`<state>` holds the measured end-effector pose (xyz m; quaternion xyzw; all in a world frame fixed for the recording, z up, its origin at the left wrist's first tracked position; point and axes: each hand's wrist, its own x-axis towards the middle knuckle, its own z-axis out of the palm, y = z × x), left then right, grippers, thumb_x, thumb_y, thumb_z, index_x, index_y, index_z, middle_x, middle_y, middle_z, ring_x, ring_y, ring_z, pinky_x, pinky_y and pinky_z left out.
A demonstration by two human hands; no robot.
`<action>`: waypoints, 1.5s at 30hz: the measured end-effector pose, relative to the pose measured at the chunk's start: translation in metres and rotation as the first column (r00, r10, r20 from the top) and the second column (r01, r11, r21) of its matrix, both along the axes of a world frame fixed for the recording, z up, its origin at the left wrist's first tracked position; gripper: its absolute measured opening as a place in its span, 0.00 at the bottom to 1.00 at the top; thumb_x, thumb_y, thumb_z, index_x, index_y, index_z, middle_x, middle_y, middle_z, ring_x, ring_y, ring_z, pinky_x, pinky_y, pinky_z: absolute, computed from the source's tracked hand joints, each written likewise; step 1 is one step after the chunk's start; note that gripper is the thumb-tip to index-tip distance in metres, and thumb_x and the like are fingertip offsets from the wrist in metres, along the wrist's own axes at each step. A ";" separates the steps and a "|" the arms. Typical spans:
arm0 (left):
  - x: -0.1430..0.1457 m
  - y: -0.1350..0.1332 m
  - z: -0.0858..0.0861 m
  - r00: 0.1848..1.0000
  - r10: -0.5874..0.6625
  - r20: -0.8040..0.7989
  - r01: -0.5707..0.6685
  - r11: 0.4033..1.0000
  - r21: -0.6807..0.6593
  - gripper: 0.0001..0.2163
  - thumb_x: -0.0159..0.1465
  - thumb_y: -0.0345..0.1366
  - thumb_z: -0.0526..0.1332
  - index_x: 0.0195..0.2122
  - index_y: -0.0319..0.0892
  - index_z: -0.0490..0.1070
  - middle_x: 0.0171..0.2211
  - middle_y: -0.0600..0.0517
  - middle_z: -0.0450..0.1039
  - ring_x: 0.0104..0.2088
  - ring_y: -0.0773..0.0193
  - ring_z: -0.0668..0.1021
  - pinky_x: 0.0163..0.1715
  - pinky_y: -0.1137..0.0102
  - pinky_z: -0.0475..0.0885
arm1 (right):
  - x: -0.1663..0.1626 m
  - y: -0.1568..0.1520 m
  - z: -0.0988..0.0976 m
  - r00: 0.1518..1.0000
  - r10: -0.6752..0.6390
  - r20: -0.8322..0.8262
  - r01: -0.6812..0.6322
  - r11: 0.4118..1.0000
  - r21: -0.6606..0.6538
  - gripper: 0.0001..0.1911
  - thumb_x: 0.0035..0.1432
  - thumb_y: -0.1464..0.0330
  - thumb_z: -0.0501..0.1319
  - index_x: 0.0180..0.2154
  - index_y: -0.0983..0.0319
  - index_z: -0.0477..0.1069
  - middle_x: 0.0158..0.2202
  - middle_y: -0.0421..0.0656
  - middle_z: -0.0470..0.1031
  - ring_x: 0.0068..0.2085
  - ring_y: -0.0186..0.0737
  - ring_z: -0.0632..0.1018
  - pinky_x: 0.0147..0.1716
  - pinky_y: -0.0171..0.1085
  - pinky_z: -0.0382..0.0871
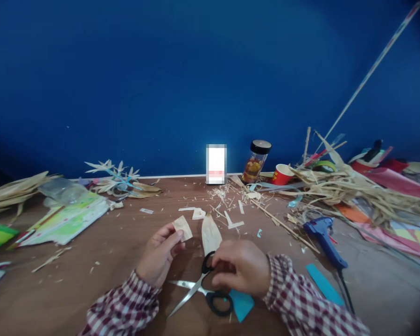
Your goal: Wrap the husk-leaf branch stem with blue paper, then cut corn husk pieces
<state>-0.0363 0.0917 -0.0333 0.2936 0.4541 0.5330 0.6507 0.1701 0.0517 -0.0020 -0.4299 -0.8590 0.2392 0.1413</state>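
Observation:
My left hand (161,256) pinches a small, pale, squarish piece of dried husk (184,228) between thumb and fingers, above the brown table. Black-handled scissors (196,285) lie with spread blades pointing left. Curled around the upper handle loop are the fingers of my right hand (243,266), the thumb between the two loops; how firm this hold is, I cannot tell. A longer, tapering husk strip (211,233) lies flat just beyond the right hand. Under the lower loop and to its right is a piece of blue paper (241,303).
A blue glue gun (324,238) and a heap of dried husks (353,191) lie on the right. A tilted jar (255,163), a red cup (283,174) and scattered scraps (224,193) are further back. On the left is a paint-stained sheet (70,219).

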 end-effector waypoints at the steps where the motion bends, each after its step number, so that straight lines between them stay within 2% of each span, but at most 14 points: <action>1: 0.000 0.001 -0.001 1.000 0.000 0.004 0.000 1.000 0.007 0.12 0.45 0.30 0.68 0.32 0.38 0.73 0.28 0.52 0.74 0.25 0.71 0.73 0.21 0.79 0.71 | -0.003 -0.003 0.001 0.998 0.023 0.059 -0.023 1.000 -0.002 0.18 0.48 0.54 0.61 0.38 0.58 0.70 0.33 0.41 0.72 0.31 0.37 0.72 0.29 0.32 0.61; 3: 0.000 0.002 -0.005 1.000 0.003 0.025 -0.003 1.000 0.012 0.12 0.46 0.29 0.68 0.33 0.38 0.73 0.28 0.52 0.74 0.23 0.72 0.73 0.21 0.79 0.71 | -0.007 -0.006 0.001 0.986 0.026 0.166 -0.028 1.000 0.011 0.26 0.41 0.50 0.63 0.39 0.59 0.70 0.37 0.43 0.71 0.33 0.41 0.73 0.29 0.34 0.61; 6: 0.000 0.004 -0.008 0.997 0.044 0.058 -0.044 0.999 -0.002 0.11 0.45 0.27 0.68 0.31 0.38 0.73 0.26 0.53 0.74 0.22 0.73 0.73 0.21 0.80 0.71 | -0.011 -0.008 -0.004 0.971 0.049 0.233 -0.048 0.999 -0.010 0.24 0.37 0.52 0.66 0.35 0.58 0.71 0.39 0.42 0.69 0.33 0.41 0.72 0.28 0.35 0.60; 12: -0.004 0.006 -0.001 0.995 0.094 0.024 -0.093 0.995 -0.025 0.08 0.44 0.28 0.69 0.27 0.38 0.74 0.24 0.54 0.73 0.20 0.73 0.72 0.20 0.79 0.71 | -0.014 -0.005 -0.011 0.997 -0.060 0.042 0.061 0.998 -0.021 0.07 0.51 0.64 0.61 0.35 0.58 0.71 0.33 0.40 0.72 0.34 0.38 0.72 0.33 0.34 0.62; 15: -0.003 0.000 0.002 0.997 -0.027 -0.077 0.028 0.999 0.014 0.09 0.47 0.33 0.68 0.30 0.38 0.75 0.26 0.52 0.74 0.22 0.70 0.73 0.20 0.77 0.70 | -0.014 -0.001 -0.014 0.925 -0.275 -0.261 0.267 0.961 -0.067 0.13 0.55 0.71 0.56 0.44 0.57 0.65 0.33 0.39 0.72 0.32 0.34 0.72 0.32 0.33 0.64; 17: 0.000 -0.005 0.003 0.974 -0.149 -0.169 0.159 0.986 0.046 0.11 0.47 0.35 0.67 0.32 0.38 0.75 0.26 0.50 0.75 0.24 0.69 0.73 0.21 0.76 0.70 | -0.013 0.001 -0.016 0.845 -0.333 -0.418 0.292 0.943 -0.161 0.19 0.55 0.73 0.55 0.49 0.57 0.59 0.36 0.40 0.72 0.31 0.33 0.73 0.29 0.31 0.65; 20: 0.004 -0.012 0.003 0.911 -0.335 -0.241 0.364 0.927 0.089 0.14 0.48 0.34 0.67 0.37 0.38 0.73 0.25 0.51 0.74 0.25 0.68 0.74 0.25 0.75 0.69 | -0.013 0.003 -0.021 0.811 -0.251 -0.529 0.162 0.964 -0.209 0.19 0.53 0.74 0.57 0.48 0.58 0.61 0.37 0.40 0.73 0.32 0.33 0.74 0.29 0.30 0.66; 23: 0.006 -0.014 0.003 0.864 -0.424 -0.271 0.462 0.882 0.092 0.15 0.48 0.33 0.67 0.38 0.38 0.72 0.23 0.53 0.72 0.24 0.70 0.73 0.26 0.75 0.68 | -0.014 0.001 -0.025 0.834 -0.158 -0.529 0.096 0.985 -0.143 0.10 0.53 0.73 0.59 0.39 0.59 0.69 0.33 0.40 0.75 0.32 0.34 0.74 0.31 0.31 0.66; 26: 0.006 -0.015 0.005 0.872 -0.393 -0.291 0.438 0.892 0.109 0.16 0.50 0.36 0.65 0.40 0.39 0.70 0.27 0.52 0.73 0.25 0.70 0.73 0.26 0.75 0.69 | -0.016 0.001 -0.029 0.803 -0.237 -0.547 0.161 0.970 -0.184 0.04 0.52 0.71 0.60 0.33 0.61 0.72 0.30 0.40 0.75 0.31 0.35 0.74 0.31 0.32 0.66; 29: 0.006 -0.016 0.007 0.885 -0.368 -0.285 0.421 0.894 0.151 0.21 0.53 0.38 0.63 0.48 0.42 0.66 0.36 0.48 0.74 0.30 0.66 0.74 0.27 0.72 0.71 | -0.016 0.003 -0.032 0.682 -0.408 -0.607 0.285 0.913 -0.292 0.04 0.51 0.69 0.61 0.32 0.62 0.72 0.26 0.40 0.74 0.27 0.34 0.73 0.26 0.31 0.66; 32: 0.008 -0.018 0.004 0.866 -0.386 -0.318 0.445 0.884 0.139 0.25 0.50 0.35 0.66 0.49 0.42 0.65 0.30 0.51 0.75 0.27 0.67 0.74 0.26 0.74 0.70 | -0.015 0.006 -0.032 0.602 -0.491 -0.629 0.345 0.871 -0.350 0.05 0.51 0.67 0.61 0.31 0.62 0.72 0.22 0.38 0.72 0.23 0.32 0.70 0.22 0.30 0.64; 38: 0.012 -0.021 -0.010 0.867 -0.280 -0.411 0.362 0.922 0.135 0.10 0.51 0.37 0.65 0.34 0.39 0.76 0.26 0.49 0.76 0.27 0.66 0.75 0.29 0.72 0.70 | -0.019 0.004 -0.035 0.547 -0.485 -0.683 0.230 0.871 -0.434 0.05 0.50 0.67 0.63 0.31 0.62 0.72 0.25 0.38 0.74 0.26 0.32 0.73 0.26 0.30 0.66; 41: 0.012 -0.021 -0.012 0.874 -0.228 -0.429 0.306 0.945 0.120 0.10 0.50 0.39 0.65 0.32 0.40 0.77 0.24 0.50 0.76 0.25 0.66 0.74 0.28 0.72 0.70 | -0.022 0.003 -0.039 0.490 -0.515 -0.703 0.153 0.845 -0.512 0.07 0.48 0.66 0.64 0.31 0.62 0.72 0.24 0.38 0.74 0.26 0.31 0.73 0.26 0.29 0.66; 45: 0.013 -0.022 -0.010 0.881 -0.218 -0.420 0.289 0.951 0.112 0.10 0.50 0.40 0.65 0.30 0.40 0.77 0.23 0.51 0.75 0.25 0.66 0.74 0.27 0.73 0.69 | -0.023 0.005 -0.040 0.454 -0.585 -0.672 0.214 0.804 -0.555 0.08 0.47 0.65 0.65 0.28 0.63 0.72 0.19 0.37 0.72 0.22 0.29 0.70 0.22 0.28 0.63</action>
